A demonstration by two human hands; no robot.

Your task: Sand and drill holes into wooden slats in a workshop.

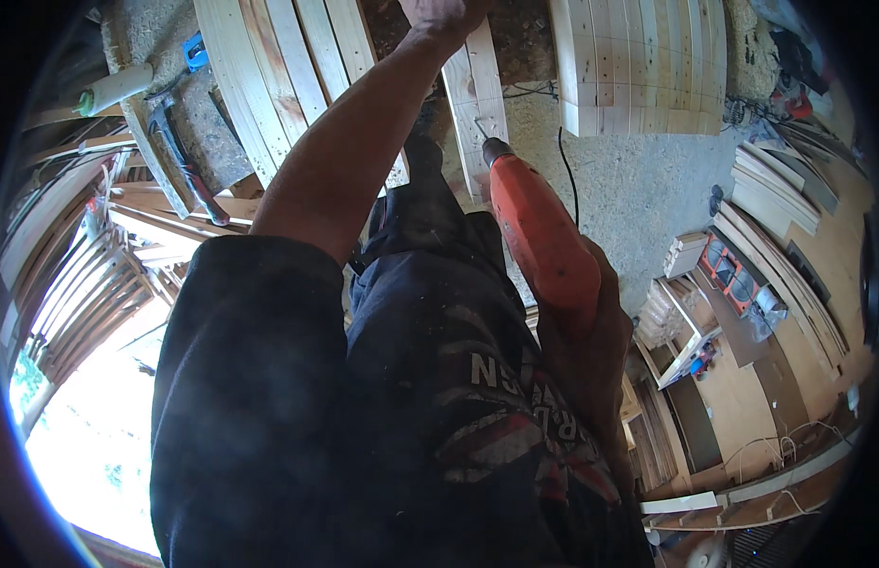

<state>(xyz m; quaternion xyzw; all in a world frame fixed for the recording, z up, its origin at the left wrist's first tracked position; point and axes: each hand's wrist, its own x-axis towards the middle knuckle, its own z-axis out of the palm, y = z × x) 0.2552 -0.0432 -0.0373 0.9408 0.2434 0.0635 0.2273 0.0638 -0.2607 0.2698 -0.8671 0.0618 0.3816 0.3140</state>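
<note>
With the right grip [596, 322] wrapped round the drill [534, 213], keep the bit [480, 127] square to the board [463, 104]; left grip [447, 13] unclear

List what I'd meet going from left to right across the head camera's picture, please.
Roll → hammer → left hand → drill → orange item.
</note>
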